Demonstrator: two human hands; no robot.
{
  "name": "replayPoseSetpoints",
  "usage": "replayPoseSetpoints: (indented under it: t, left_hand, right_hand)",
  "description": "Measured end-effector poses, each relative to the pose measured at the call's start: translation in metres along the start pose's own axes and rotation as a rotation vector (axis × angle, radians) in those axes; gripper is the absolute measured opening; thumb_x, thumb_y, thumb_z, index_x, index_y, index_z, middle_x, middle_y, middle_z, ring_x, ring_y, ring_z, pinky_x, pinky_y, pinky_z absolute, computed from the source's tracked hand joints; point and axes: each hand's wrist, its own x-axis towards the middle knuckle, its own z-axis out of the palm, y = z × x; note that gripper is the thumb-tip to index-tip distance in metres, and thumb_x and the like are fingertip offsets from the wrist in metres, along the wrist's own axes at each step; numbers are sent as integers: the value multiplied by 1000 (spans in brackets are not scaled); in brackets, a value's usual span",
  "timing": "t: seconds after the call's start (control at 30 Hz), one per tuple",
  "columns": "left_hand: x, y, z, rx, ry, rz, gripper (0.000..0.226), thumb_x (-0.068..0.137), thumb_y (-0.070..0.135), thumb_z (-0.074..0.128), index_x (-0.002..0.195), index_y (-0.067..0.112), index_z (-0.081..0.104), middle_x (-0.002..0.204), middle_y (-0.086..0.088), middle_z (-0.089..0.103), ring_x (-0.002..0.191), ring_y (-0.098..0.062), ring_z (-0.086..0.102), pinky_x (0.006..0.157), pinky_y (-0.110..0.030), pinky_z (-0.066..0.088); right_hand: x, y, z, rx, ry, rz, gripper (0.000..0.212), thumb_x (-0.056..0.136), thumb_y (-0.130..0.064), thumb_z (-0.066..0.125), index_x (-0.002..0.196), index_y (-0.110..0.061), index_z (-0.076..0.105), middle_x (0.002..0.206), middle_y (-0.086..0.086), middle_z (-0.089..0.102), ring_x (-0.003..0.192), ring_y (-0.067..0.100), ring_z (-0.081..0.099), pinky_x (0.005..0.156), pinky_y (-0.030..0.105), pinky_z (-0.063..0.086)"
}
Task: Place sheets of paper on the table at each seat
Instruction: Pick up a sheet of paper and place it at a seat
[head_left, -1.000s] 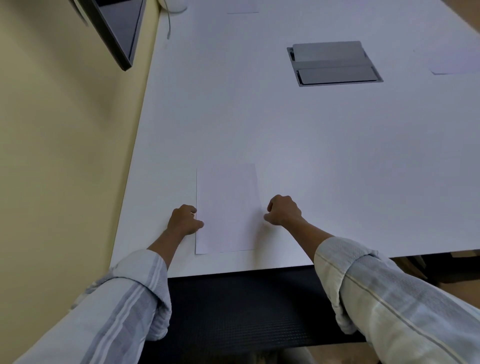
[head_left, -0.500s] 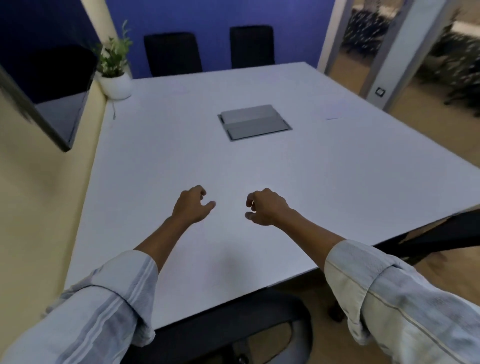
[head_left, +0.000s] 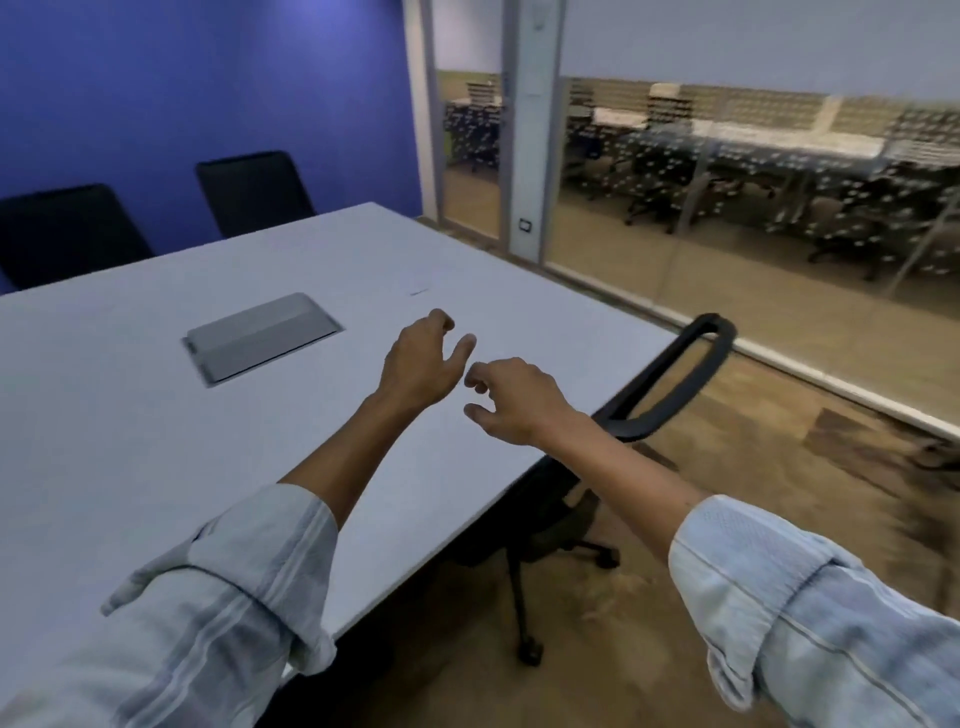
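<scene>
With both hands, left hand (head_left: 422, 364) & right hand (head_left: 511, 397), hovering loosely curled & holding nothing over the table (head_left: 130, 441), the only sheet (head_left: 415, 283) visible lies faint at the far right, so a seat w/o paper could get missed.

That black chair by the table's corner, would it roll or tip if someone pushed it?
The black chair would probably roll: a caster shows on its spread base. Tipping seems unlikely, since the legs splay wide. It might also swivel on its single central post.
</scene>
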Motion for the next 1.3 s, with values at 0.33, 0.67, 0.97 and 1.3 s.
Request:
replayPoseSetpoints:
  t: [0.33, 0.67, 0.97, 1.3]
  left_hand:
    - [127, 205, 153, -182, 4, 207, 40, 94, 44, 54, 108, 7, 59, 107, -8, 68, 98, -24, 65, 81, -42, 54]
    - [295, 263, 319, -180, 16, 224, 38, 97, 44, 49, 105, 9, 60, 95, -7, 69, 86, -21, 65, 77, -44, 57]
    - [434, 247, 400, -78, 97, -49, 34, 99, 44, 44, 92, 15, 60, 75, 0, 66, 68, -16, 62, 62, -37, 53]
    - [502, 139, 487, 139, 248, -546, 35, 98, 38, 50, 94, 7, 64, 81, -5, 70, 76, -22, 63, 69, -34, 50]
  right_hand:
    - [-16, 216, -109, 23, 220, 148, 32, 88, -39, 65, 116, -22, 65, 108, -6, 70, 99, 18, 67, 73, 32, 51]
    - [70, 432, -140, 69, 256, 95, 32, 87, -40, 67, 114, -24, 65, 106, -6, 71, 86, 10, 64, 74, 30, 55]
    - [208, 581, -182, 230, 189, -33, 27, 93, -37, 65, 111, -18, 68, 102, -4, 72, 92, 14, 66, 83, 38, 56]
    - [384, 724, -127, 413, 0, -303, 27, 104, -34, 49, 110, -17, 69, 99, 1, 74, 90, 21, 68, 79, 42, 54]
